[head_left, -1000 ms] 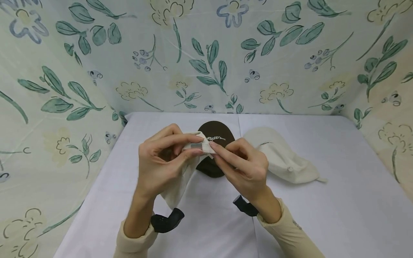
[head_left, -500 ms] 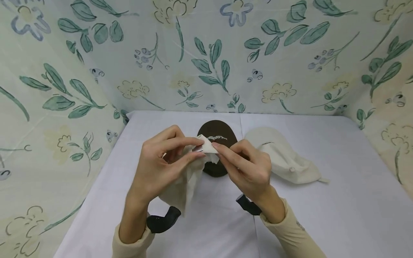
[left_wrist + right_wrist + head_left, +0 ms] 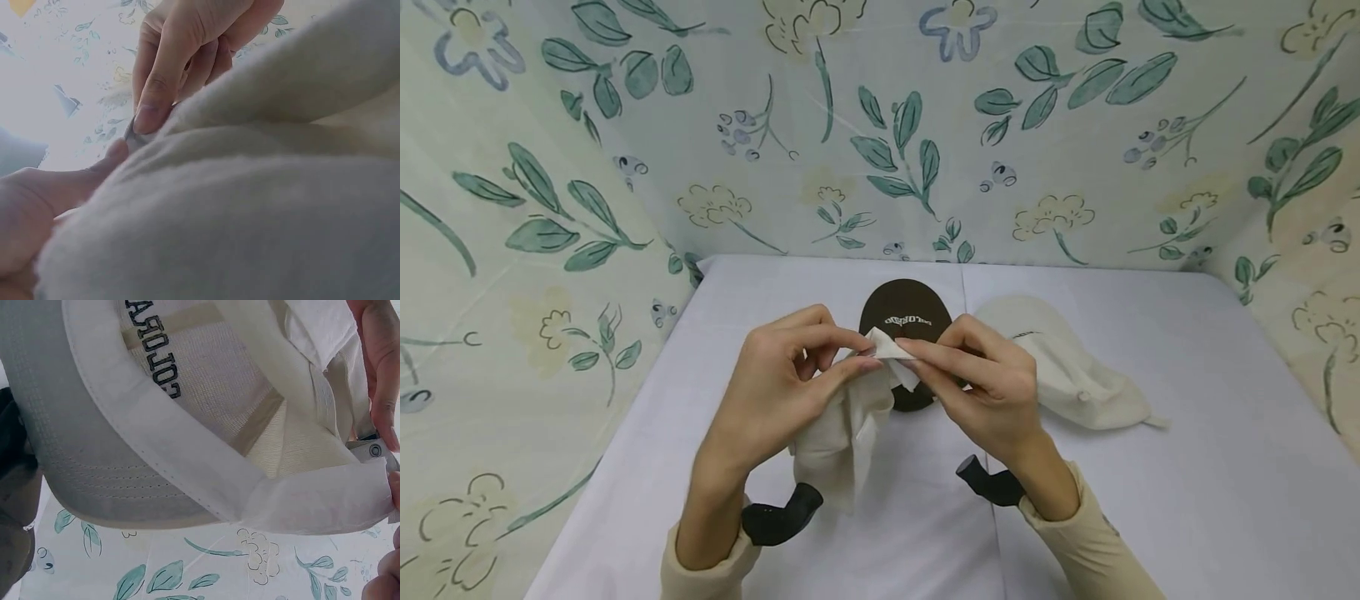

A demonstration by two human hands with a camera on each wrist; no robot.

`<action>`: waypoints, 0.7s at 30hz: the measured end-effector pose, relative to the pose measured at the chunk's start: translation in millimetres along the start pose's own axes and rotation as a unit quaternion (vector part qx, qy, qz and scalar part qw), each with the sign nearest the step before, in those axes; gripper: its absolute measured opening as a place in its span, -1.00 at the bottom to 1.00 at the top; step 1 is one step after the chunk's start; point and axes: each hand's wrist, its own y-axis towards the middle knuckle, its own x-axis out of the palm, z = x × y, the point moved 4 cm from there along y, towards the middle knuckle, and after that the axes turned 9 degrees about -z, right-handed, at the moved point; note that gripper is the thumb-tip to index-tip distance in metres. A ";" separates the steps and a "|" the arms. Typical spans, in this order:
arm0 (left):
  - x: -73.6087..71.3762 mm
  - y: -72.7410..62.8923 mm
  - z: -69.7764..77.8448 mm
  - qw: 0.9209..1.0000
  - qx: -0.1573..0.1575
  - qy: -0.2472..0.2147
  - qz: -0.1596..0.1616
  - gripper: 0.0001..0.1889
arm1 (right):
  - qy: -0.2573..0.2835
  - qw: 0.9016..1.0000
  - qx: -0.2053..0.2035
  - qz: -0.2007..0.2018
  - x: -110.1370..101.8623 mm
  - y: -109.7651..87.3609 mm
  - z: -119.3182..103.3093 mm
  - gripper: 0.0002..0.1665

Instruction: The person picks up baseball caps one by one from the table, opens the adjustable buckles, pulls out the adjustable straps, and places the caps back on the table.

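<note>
Both hands hold a cream baseball cap (image 3: 831, 437) up above the table, its body hanging under the left hand. The left hand (image 3: 778, 375) pinches the strap end of the cap between thumb and fingers. Close beside it, the right hand (image 3: 992, 387) pinches a white folded corner of the same strap. The right wrist view shows the cap's inside with its pale sweatband (image 3: 156, 431), reversed dark lettering and stitched brim (image 3: 119, 481). A metal snap (image 3: 375, 450) shows at the strap beside the fingertips. In the left wrist view, cream cloth (image 3: 250, 206) covers much of the frame.
A dark brown cap (image 3: 904, 307) with white lettering lies behind the hands, partly covered by them. To its right rests another off-white cap (image 3: 1075, 375) on the white-covered table (image 3: 1187, 500). A floral cloth (image 3: 820, 167) forms the back and sides.
Both hands have shifted slightly right. The hanging cap body has swung right and turned, and the grey piece seen earlier between the left fingers is now covered by the folded white strap.
</note>
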 end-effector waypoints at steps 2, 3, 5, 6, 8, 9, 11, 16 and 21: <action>-0.2 0.4 -0.5 1.000 -0.001 -0.016 0.000 -0.88 | 0.007 1.000 0.006 0.001 -0.3 -0.2 -0.1 -0.80; -0.2 0.6 -1.4 1.000 -0.002 -0.027 0.000 -0.88 | 0.011 1.000 0.009 0.001 -0.4 -0.3 -0.2 -0.80; -0.5 1.1 -3.6 0.999 -0.002 -0.047 0.000 -0.89 | 0.020 1.000 0.016 0.002 -0.6 -0.3 -0.1 -0.79; -0.7 1.3 -4.9 0.999 -0.004 -0.054 0.000 -0.89 | 0.024 1.000 0.020 0.001 -0.6 -0.1 -0.1 -0.79; -0.4 1.6 -7.2 0.998 -0.004 -0.068 -0.003 -0.89 | 0.027 0.999 0.026 0.001 -0.9 -0.3 0.1 -0.77; -0.5 1.7 -8.2 0.997 -0.003 -0.076 -0.005 -0.88 | 0.028 0.999 0.029 0.001 -0.9 -0.4 0.2 -0.77; -0.9 2.0 -9.2 0.996 -0.001 -0.093 -0.009 -0.88 | 0.027 0.999 0.030 0.005 -0.9 -0.8 0.2 -0.76; -2.6 1.7 -9.7 0.990 0.015 -0.141 -0.005 -0.83 | 0.031 0.999 0.010 0.037 0.6 -3.6 -1.1 -0.80; -3.9 2.5 -10.2 0.983 0.027 -0.180 0.029 -0.83 | 0.050 0.996 -0.005 0.074 3.8 -6.7 -0.9 -0.84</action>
